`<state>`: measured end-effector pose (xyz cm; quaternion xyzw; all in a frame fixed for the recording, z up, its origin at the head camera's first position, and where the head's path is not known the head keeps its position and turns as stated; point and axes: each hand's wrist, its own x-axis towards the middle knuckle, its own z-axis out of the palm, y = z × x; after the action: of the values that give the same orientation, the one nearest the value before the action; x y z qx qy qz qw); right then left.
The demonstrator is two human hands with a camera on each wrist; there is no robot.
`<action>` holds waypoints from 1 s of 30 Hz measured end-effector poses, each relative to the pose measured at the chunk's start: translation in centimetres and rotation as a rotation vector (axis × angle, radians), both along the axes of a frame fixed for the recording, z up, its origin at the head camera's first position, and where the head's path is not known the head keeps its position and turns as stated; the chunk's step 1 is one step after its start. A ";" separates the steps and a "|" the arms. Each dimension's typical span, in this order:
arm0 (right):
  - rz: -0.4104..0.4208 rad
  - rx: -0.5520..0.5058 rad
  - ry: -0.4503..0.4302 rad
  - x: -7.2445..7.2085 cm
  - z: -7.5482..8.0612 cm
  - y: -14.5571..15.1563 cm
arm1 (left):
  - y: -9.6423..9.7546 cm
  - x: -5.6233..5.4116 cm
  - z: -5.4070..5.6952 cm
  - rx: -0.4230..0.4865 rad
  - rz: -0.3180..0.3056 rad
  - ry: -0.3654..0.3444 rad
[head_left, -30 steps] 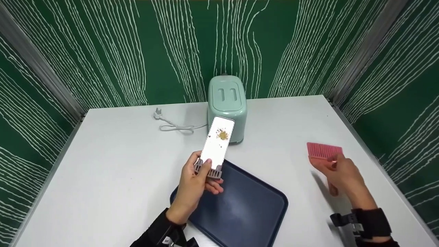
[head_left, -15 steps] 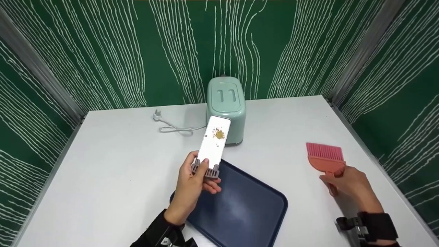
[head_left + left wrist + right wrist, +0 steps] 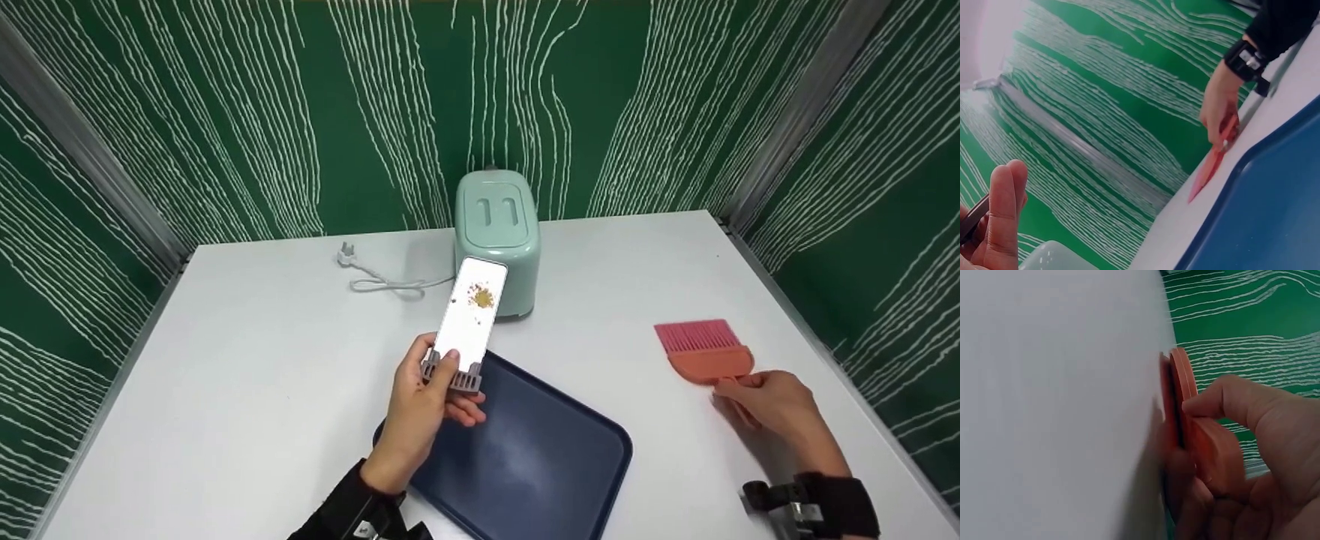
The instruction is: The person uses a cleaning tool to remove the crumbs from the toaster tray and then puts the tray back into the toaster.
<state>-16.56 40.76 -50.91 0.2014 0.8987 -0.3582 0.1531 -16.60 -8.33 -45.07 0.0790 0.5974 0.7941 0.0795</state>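
My left hand [image 3: 416,412] pinches the grey slotted end of a narrow crumb tray [image 3: 457,341], thumb on top. Brown and yellow crumbs [image 3: 481,298] lie near the tray's far end, which overlaps the front of a mint-green toaster [image 3: 519,281] in the head view. Over on the right, my right hand [image 3: 780,405] holds a small brush [image 3: 709,364] with pink bristles and an orange body, gripping it by the handle. In the right wrist view the brush [image 3: 1184,379] stands edge-on close to the white table, thumb or finger against its body.
A dark blue serving tray [image 3: 532,450] lies on the white table [image 3: 225,390] beneath and right of my left hand. The toaster's white cord and plug [image 3: 346,256] rest to its left. Green walls [image 3: 262,112] with white lines enclose the back and sides.
My right hand has slid from beside the brush's head back to its handle. The brush has turned slightly and shifted a little left and nearer. The crumb tray stays nearly in place.
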 end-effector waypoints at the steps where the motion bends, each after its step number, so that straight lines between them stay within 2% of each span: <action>1: 0.002 -0.052 -0.008 0.0 -0.1 0.1 | 0.0 0.0 0.0 0.001 -0.001 0.003; 7: 0.009 -0.356 -0.047 -0.2 -0.6 0.5 | 0.1 0.0 -0.1 0.011 -0.012 0.009; 9: 0.019 -0.411 -0.049 -0.3 -0.8 0.5 | 0.1 0.0 -0.1 0.010 -0.016 0.003; 13: 0.091 -0.477 0.006 -0.5 -1.0 0.3 | 0.2 0.1 -0.2 0.012 -0.015 -0.002; 16: 0.095 -0.465 0.051 -0.5 -1.1 0.0 | 0.1 0.1 -0.2 0.017 -0.010 -0.002; 22: -0.034 -0.323 0.070 -0.4 -1.3 -0.8 | -0.1 0.0 -0.1 0.016 -0.022 -0.004; 26: -0.107 -0.224 0.126 -0.7 -1.4 -1.2 | -0.4 -0.2 -0.1 0.003 -0.045 -0.003; 30: -0.172 -0.179 0.195 -0.9 -1.3 -1.5 | -0.8 -0.5 -0.2 -0.021 -0.091 -0.003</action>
<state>-17.43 39.30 -52.21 0.2276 0.8532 -0.4665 0.0513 -17.12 -9.09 -45.24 0.1039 0.6012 0.7836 0.1173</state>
